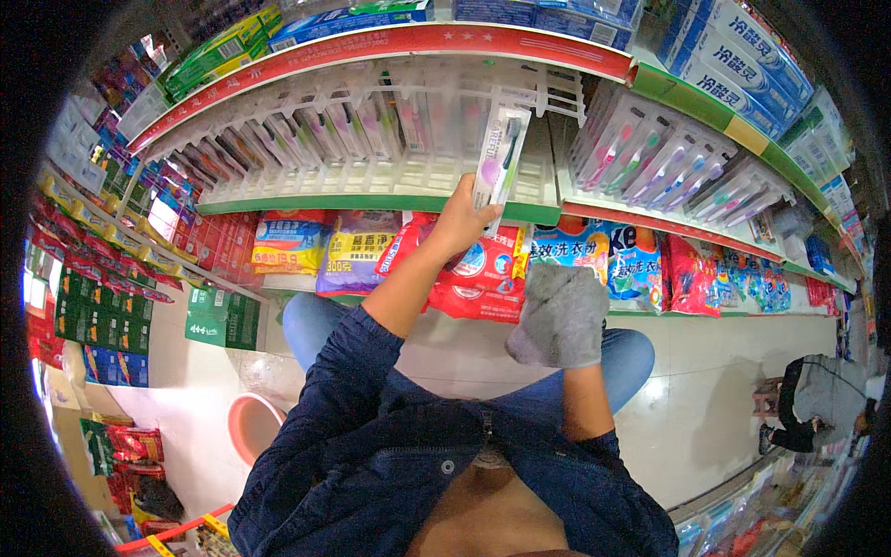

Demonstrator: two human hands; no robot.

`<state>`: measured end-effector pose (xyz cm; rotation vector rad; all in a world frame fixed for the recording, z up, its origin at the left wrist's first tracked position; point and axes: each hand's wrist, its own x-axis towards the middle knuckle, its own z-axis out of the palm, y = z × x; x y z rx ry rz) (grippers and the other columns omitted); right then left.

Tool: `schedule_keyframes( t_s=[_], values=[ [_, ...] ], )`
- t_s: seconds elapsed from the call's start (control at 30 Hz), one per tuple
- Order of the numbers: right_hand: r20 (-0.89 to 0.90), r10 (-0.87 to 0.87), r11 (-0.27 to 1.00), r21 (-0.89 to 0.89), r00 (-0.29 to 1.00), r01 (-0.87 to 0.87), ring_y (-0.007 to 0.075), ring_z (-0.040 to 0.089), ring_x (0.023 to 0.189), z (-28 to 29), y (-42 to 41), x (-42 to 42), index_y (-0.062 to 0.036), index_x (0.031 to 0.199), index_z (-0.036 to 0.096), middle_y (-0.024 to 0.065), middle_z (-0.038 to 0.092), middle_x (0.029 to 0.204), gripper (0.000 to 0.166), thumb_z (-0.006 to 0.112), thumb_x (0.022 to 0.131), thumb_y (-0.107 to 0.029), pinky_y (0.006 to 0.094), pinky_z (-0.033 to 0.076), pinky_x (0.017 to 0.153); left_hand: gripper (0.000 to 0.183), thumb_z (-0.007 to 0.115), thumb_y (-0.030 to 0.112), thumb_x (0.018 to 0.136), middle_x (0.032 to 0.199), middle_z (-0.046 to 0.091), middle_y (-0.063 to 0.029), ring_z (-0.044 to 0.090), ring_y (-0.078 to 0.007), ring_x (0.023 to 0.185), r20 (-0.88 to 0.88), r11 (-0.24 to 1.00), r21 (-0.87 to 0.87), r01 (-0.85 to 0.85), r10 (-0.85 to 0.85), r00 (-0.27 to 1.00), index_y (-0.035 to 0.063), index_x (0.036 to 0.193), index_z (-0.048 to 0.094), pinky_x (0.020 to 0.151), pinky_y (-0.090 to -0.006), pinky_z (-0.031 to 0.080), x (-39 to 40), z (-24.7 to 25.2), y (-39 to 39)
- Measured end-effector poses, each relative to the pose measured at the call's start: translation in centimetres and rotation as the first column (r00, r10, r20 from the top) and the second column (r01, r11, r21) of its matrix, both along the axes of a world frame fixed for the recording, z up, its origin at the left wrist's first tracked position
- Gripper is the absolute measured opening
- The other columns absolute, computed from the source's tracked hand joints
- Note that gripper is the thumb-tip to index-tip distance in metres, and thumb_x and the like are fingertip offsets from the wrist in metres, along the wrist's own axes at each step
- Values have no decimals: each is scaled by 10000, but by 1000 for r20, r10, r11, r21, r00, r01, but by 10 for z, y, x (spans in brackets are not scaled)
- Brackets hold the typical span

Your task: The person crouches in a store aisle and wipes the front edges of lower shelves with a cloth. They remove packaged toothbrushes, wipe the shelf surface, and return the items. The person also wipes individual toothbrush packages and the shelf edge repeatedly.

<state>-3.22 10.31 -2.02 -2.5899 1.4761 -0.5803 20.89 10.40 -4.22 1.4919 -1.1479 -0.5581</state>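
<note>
My left hand (462, 221) grips the lower end of a packaged toothbrush (502, 157), thumb on one side and fingers on the other. The pack is tilted and stands in front of a clear plastic rack (445, 182) on the shelf. Behind and to its left, more packaged toothbrushes (341, 132) stand in a row in that rack. My right hand is inside or under a grey cloth mitt (560, 317), which hides its fingers. The mitt is low in front of the bottom shelf, near the blue laundry detergent bags (571, 240).
Red detergent bags (480, 292) jut out from the bottom shelf. More toothbrushes (654, 160) hang at right, below toothpaste boxes (738, 52). A pink bucket (254, 425) and a green carton (221, 317) are on the floor at left. Another person (821, 400) is low down at far right.
</note>
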Motion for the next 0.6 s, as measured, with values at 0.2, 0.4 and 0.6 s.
schedule_keyframes(
  t_s=[0.2, 0.4, 0.6],
  values=[
    [41, 67, 996, -61, 997, -65, 338, 661, 767, -9, 7, 14, -82, 800, 646, 165, 663, 766, 254, 707, 686, -300, 417, 519, 677, 490, 696, 103, 792, 1079, 587, -162, 571, -238, 1005, -29, 999, 41, 6, -5, 1000, -16, 1189, 436, 890, -346, 449, 1, -7, 11],
    [-14, 82, 996, 37, 997, -81, 278, 670, 718, -69, -16, 18, -97, 936, 631, 121, 677, 823, 244, 639, 749, -253, 407, 511, 583, 530, 708, 91, 805, 1127, 551, -77, 537, -164, 1048, -493, 922, 27, 386, -324, 807, 12, 1252, 433, 884, -322, 470, -25, -42, 44],
    [53, 410, 908, -122, 911, -401, 290, 662, 744, -29, 23, 63, -102, 1006, 630, 98, 682, 861, 267, 620, 777, -238, 397, 513, 621, 647, 742, 115, 785, 1184, 505, -23, 499, -134, 1107, -825, 830, -241, 503, -448, 343, 46, 1322, 388, 926, -304, 440, -49, -95, 90]
  ],
)
